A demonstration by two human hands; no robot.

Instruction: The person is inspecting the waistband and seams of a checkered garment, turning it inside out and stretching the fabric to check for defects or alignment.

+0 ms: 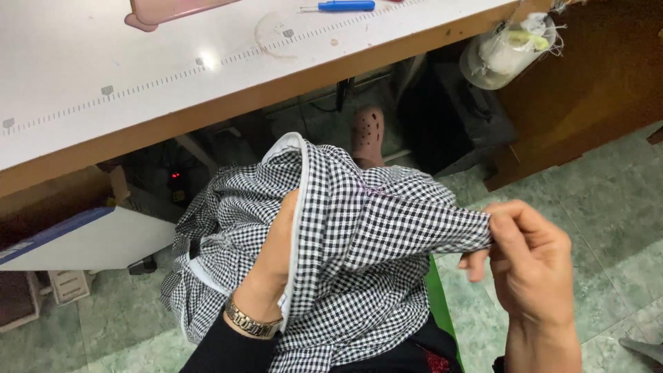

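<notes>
A black-and-white checked garment (pixel 366 235) with a white-trimmed opening lies bunched over my lap. My left hand (pixel 276 255) is pushed inside that opening, its fingers hidden by the cloth; a gold watch sits on the wrist. My right hand (pixel 528 259) pinches a stretched corner of the same garment between thumb and forefinger, pulling it out to the right.
A white worktable (pixel 138 76) with a printed ruler and wooden edge runs across the top, with a blue-handled tool (pixel 342 6) on it. A clear cup of scraps (pixel 507 52) hangs at its right end. A pink clog (pixel 367 132) rests on the green tiled floor.
</notes>
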